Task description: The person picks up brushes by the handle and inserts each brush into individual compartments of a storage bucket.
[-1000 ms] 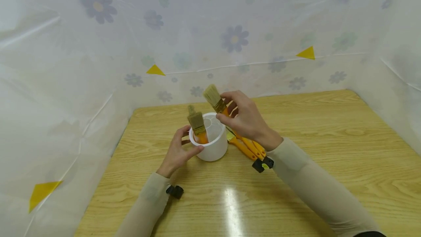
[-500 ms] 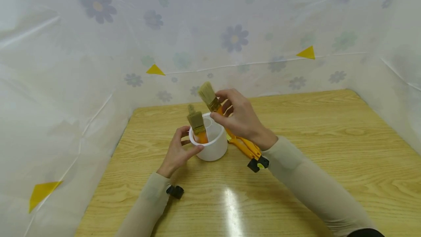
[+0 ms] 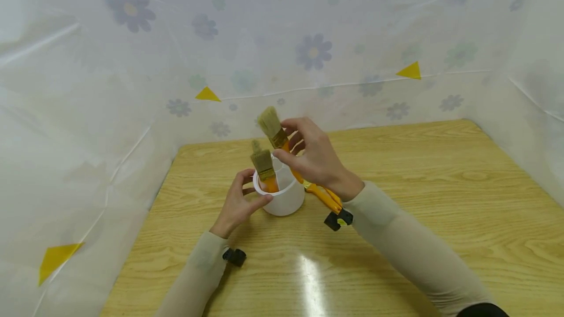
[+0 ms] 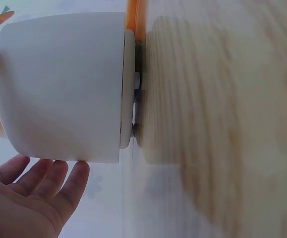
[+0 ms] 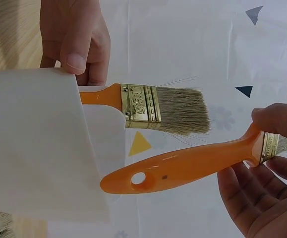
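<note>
A white round pen holder (image 3: 287, 204) with inner dividers stands on the table. My left hand (image 3: 235, 207) holds it at its left side, thumb at the rim and fingertips against the wall (image 4: 64, 89). Inside, a flat paintbrush (image 5: 141, 106) with an orange handle stands bristles up; another bristle tip shows behind it in the head view. My right hand (image 3: 316, 156) pinches a second paintbrush (image 5: 183, 166) near its metal ferrule, bristles up and tilted left. The lower end of its orange handle overlaps the holder's rim on the right.
More orange-handled paintbrushes (image 3: 323, 197) lie on the wooden table (image 3: 423, 199) just right of the holder, partly hidden by my right wrist. Flower-patterned sheeting (image 3: 264, 48) with yellow triangles encloses the back and sides.
My right hand has moved left with its paintbrush, from beside the holder to over its right rim. My left hand and the holder have stayed put.
</note>
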